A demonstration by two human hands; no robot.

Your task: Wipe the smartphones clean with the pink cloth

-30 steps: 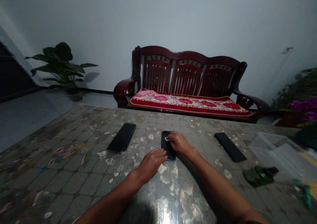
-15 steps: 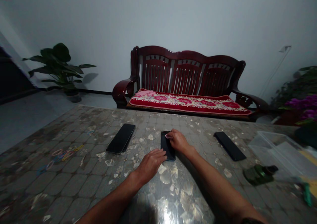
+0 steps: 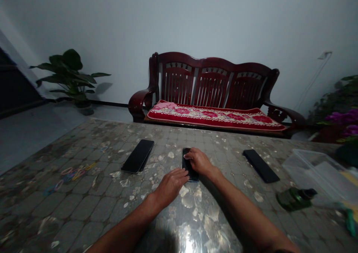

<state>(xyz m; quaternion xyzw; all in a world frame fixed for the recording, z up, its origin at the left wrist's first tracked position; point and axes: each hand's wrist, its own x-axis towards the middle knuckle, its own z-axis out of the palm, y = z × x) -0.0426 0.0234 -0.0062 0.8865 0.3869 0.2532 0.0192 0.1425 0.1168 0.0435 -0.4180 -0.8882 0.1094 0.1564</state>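
Observation:
A dark phone (image 3: 192,174) lies on the patterned table between my hands. My left hand (image 3: 172,182) rests flat with its fingertips on the phone's lower left edge, fingers stretched out. Over the phone's upper part is my right hand (image 3: 198,160), its fingers pinched round a small whitish pad (image 3: 187,156) that touches the screen. Another black phone (image 3: 138,156) lies to the left, and a third dark phone (image 3: 260,165) lies to the right.
Coloured bands (image 3: 75,174) are scattered at the table's left. On the right are a green bottle (image 3: 293,199) lying down and a clear plastic box (image 3: 316,171). Behind the table (image 3: 106,133) stands a wooden bench (image 3: 209,85) with a red cover.
My right hand has shifted slightly down the phone with the pad. My left hand keeps its place at the phone's edge. The view has moved a little.

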